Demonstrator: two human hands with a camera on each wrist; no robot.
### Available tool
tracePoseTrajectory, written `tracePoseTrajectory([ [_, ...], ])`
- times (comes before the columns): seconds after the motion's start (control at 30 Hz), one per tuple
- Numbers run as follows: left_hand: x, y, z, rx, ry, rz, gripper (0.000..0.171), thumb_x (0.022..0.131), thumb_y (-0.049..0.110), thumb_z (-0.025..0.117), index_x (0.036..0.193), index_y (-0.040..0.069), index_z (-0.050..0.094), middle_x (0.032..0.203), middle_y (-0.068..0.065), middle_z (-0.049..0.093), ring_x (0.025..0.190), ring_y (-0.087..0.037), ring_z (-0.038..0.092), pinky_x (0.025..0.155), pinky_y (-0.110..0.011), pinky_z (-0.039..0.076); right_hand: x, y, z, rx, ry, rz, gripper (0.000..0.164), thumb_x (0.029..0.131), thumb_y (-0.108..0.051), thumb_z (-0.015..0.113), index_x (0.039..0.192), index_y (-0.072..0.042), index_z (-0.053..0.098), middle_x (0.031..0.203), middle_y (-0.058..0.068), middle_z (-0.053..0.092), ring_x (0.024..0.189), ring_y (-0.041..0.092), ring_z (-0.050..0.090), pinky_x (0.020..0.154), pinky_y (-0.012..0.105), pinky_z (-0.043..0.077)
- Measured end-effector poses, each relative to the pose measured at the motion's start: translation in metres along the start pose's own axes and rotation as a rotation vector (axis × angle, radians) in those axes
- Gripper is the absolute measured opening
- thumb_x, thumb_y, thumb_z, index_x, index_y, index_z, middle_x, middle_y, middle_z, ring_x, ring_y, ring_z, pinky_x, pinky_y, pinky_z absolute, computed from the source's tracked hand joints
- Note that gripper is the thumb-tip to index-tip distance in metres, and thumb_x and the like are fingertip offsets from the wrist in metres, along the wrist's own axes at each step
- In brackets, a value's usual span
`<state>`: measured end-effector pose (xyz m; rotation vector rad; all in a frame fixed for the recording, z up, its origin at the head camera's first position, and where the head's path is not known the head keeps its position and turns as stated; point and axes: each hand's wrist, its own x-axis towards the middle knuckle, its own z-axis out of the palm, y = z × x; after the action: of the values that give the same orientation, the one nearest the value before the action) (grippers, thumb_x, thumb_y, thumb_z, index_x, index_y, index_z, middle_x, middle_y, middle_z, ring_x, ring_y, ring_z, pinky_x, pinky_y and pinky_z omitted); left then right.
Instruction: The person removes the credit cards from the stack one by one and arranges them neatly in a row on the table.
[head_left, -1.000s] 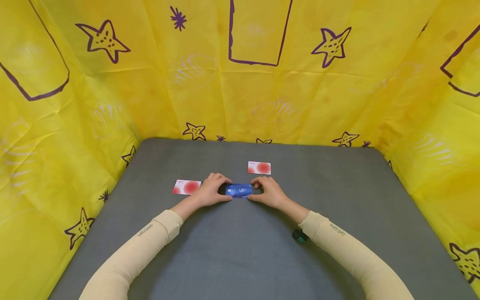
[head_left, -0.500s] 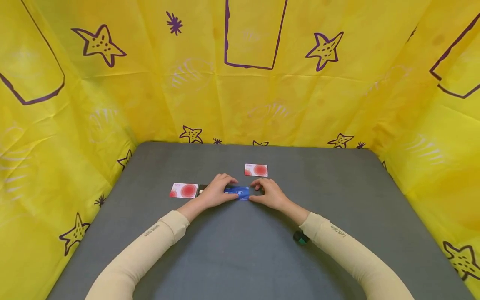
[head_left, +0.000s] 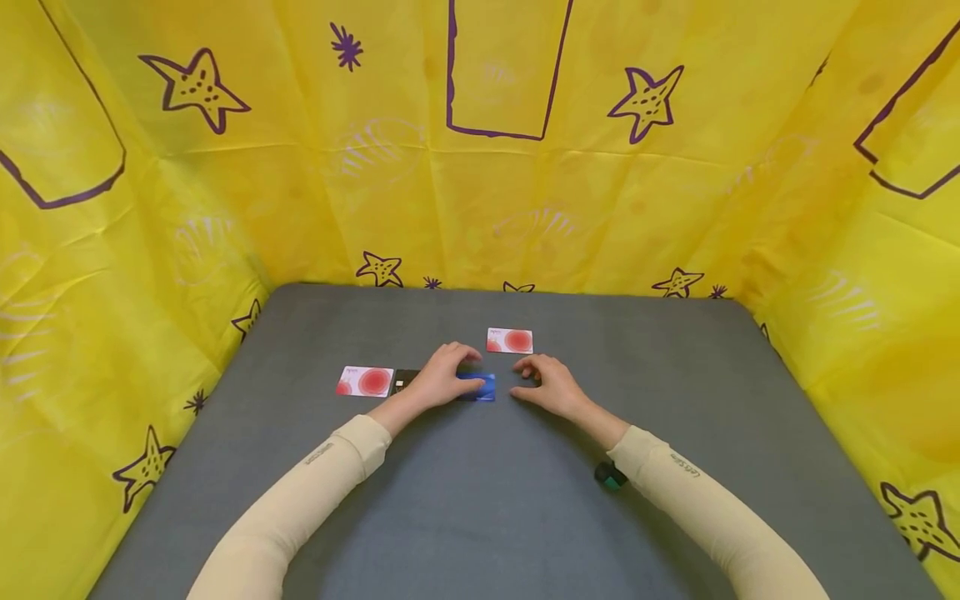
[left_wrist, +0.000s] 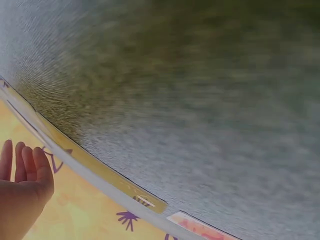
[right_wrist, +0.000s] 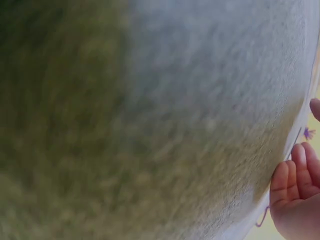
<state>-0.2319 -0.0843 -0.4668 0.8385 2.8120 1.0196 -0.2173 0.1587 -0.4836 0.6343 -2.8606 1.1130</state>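
My left hand point(head_left: 442, 377) hovers over a blue card point(head_left: 486, 388), covering its left part, with thumb and fingers apart and loosely bent. In the left wrist view the fingers point(left_wrist: 44, 172) show nothing between them. Left of that hand lies a black card point(head_left: 402, 381), partly covered by it. Beside the black card is a white card with a red circle point(head_left: 365, 382), making a row. My right hand point(head_left: 551, 385) is just right of the blue card, apart from it, fingers loosely bent and holding nothing. In the right wrist view its fingers point(right_wrist: 295, 175) are slightly curved.
Another white card with a red circle point(head_left: 510, 340) lies farther back on the grey table point(head_left: 465, 500). Yellow cloth walls point(head_left: 420, 208) with purple starfish drawings enclose the table's back and sides. A small dark and green piece point(head_left: 611, 476) shows at the right cuff.
Both hands have let go of the blue card, which moved left against the black card. The right hand drew away to the right; the left hand shifted right over the blue card.
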Motion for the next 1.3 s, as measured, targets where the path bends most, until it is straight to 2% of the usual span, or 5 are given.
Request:
tracePoseTrajectory([
  [0.27, 0.013, 0.001, 0.004, -0.038, 0.015, -0.079, 0.043, 0.083, 0.024, 0.078, 0.117, 0.002, 0.063, 0.11, -0.013, 0.06, 0.101, -0.027, 0.054, 0.092, -0.041, 0.044, 0.002, 0.006, -0.006, 0.006, 0.019, 0.004, 0.037, 0.078, -0.02, 0.082, 0.109, -0.005, 0.067, 0.092, 0.007, 0.061, 0.084, 0.023, 0.052, 0.078, 0.035, 0.043],
  [0.5, 0.023, 0.003, 0.007, -0.065, 0.039, -0.121, 0.04, 0.083, 0.02, 0.078, 0.116, 0.001, 0.064, 0.102, -0.013, 0.059, 0.092, -0.024, 0.053, 0.085, -0.038, 0.046, 0.005, 0.01, -0.01, 0.014, 0.029, 0.033, 0.039, 0.079, -0.019, 0.081, 0.11, -0.003, 0.066, 0.094, 0.009, 0.06, 0.085, 0.024, 0.052, 0.079, 0.037, 0.043],
  [0.73, 0.03, 0.002, 0.008, -0.077, 0.059, -0.183, 0.039, 0.085, 0.018, 0.077, 0.116, 0.001, 0.063, 0.106, -0.013, 0.058, 0.094, -0.024, 0.053, 0.086, -0.038, 0.046, 0.01, 0.018, -0.012, -0.012, 0.055, 0.054, 0.038, 0.078, -0.019, 0.082, 0.109, -0.002, 0.066, 0.093, 0.008, 0.06, 0.083, 0.022, 0.051, 0.077, 0.035, 0.042],
  [1.0, 0.037, -0.001, 0.01, -0.066, 0.065, -0.224, 0.039, 0.085, 0.018, 0.076, 0.117, 0.001, 0.062, 0.108, -0.014, 0.058, 0.096, -0.026, 0.054, 0.088, -0.039, 0.046, 0.016, 0.023, -0.017, -0.036, 0.064, 0.081, 0.04, 0.079, -0.02, 0.081, 0.11, 0.0, 0.065, 0.094, 0.011, 0.06, 0.085, 0.025, 0.051, 0.079, 0.037, 0.041],
  [1.3, 0.045, -0.004, 0.013, -0.047, 0.081, -0.226, 0.04, 0.084, 0.017, 0.076, 0.116, -0.001, 0.061, 0.105, -0.014, 0.058, 0.096, -0.027, 0.055, 0.088, -0.039, 0.046, 0.024, 0.027, -0.018, -0.059, 0.087, 0.092, 0.043, 0.079, -0.02, 0.08, 0.111, 0.004, 0.063, 0.096, 0.014, 0.06, 0.087, 0.029, 0.049, 0.081, 0.04, 0.039],
])
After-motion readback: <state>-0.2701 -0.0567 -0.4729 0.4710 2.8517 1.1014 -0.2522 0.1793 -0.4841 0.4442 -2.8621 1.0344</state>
